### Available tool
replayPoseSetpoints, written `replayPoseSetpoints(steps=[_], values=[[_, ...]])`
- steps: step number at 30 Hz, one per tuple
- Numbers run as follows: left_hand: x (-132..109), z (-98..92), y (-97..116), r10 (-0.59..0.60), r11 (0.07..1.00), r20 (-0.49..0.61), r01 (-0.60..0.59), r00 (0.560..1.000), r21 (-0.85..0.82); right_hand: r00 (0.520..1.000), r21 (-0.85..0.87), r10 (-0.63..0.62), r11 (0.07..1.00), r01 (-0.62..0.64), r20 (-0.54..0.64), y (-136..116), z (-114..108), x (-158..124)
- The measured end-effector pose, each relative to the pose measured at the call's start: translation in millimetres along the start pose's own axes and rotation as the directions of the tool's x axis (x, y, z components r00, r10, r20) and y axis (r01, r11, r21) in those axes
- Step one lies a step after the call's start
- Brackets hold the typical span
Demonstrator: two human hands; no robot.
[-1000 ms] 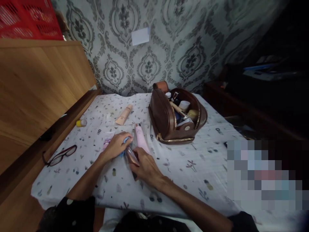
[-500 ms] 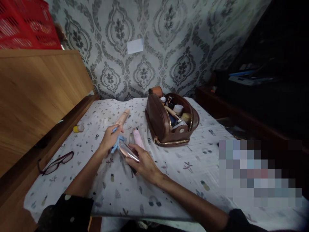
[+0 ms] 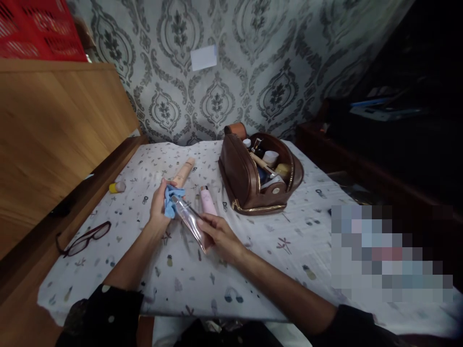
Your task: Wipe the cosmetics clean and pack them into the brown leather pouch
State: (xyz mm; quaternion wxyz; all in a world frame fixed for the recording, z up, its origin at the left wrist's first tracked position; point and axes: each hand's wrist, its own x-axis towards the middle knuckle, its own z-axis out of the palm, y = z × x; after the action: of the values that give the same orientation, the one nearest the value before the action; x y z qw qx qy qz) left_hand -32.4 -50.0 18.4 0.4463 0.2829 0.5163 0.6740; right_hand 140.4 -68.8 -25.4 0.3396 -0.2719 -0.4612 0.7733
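Observation:
My left hand [image 3: 159,202] is closed round a blue cloth [image 3: 170,206], which touches the narrow upper end of a shiny rose-coloured tube [image 3: 190,219]. The lower, flat end of that tube is gripped by my right hand [image 3: 219,236], thumb and fingers on its side. Beyond my left hand a peach tube [image 3: 184,172] lies on the patterned cloth cover. A pink tube [image 3: 207,200] with a metallic cap lies just behind my right hand.
An open brown bag [image 3: 249,178] full of jars and bottles stands right of centre. Glasses [image 3: 85,239] and a small yellow-capped bottle [image 3: 117,187] lie at left, beside a wooden panel [image 3: 65,125]. A blurred patch covers the right side.
The blue cloth has shifted to the upper end of the shiny tube, and more of the tube shows. My right hand sits slightly further right. The view has tilted a little.

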Motion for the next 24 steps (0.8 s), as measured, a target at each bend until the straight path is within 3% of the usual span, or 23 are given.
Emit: replayPoseSetpoints(steps=[3,6,9,13,19,24], values=[[-9.4,7.2,-4.2,0.092,0.996,0.072,-0.092,0.993,-0.008,0.994,0.215,0.111,0.97,-0.109,0.005,-2.6,0.3,2.6],[-14.6,10.4,-7.1,0.241,0.966,0.131,-0.251,0.962,0.066,0.981,0.326,0.192,0.928,-0.181,-0.001,-6.8,-1.4,3.2],[-14.6,7.5,-6.2,0.339,0.907,0.132,-0.361,0.932,0.219,0.977,0.283,0.213,0.936,-0.209,0.019,-6.1,-1.7,2.0],[-13.2,0.4,-1.1,0.418,0.819,0.143,-0.44,0.897,0.367,0.986,0.061,0.116,0.99,-0.124,0.119,-0.1,3.3,-0.4],[-18.0,-2.2,2.7,0.335,0.853,0.055,-0.327,0.941,0.406,0.977,-0.019,-0.008,1.0,0.012,0.213,3.9,5.4,-0.8],[-27.2,6.2,-2.5,0.201,0.939,0.013,-0.197,0.979,0.282,0.968,-0.055,-0.025,0.998,0.04,0.249,8.2,-1.8,0.1]])
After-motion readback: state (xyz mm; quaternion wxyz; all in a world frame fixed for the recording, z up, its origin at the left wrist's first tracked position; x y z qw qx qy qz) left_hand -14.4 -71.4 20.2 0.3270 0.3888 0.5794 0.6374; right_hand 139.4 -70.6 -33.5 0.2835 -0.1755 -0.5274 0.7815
